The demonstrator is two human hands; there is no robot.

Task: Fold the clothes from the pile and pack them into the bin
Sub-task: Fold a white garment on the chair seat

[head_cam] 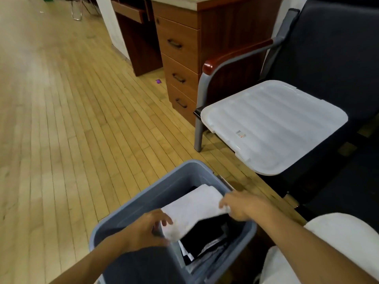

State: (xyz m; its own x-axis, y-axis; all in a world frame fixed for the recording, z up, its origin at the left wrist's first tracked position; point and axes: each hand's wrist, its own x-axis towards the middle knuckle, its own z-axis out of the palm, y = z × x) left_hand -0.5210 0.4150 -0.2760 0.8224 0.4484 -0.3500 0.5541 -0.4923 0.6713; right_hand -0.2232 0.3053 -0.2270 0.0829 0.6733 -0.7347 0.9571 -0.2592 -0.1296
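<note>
Packing step here: both hands are on a folded white garment over the grey-blue bin, the left hand pinching its near corner, the right hand gripping the far edge; it hangs just above dark clothes already inside; next, I'd say, lower it flat and let go, with the white lid waiting on the chair

Bin: smooth matt blue-grey plastic. Lid: ribbed translucent white plastic. Folded garment: soft white cloth. Floor: wood strips, slight sheen.
</note>
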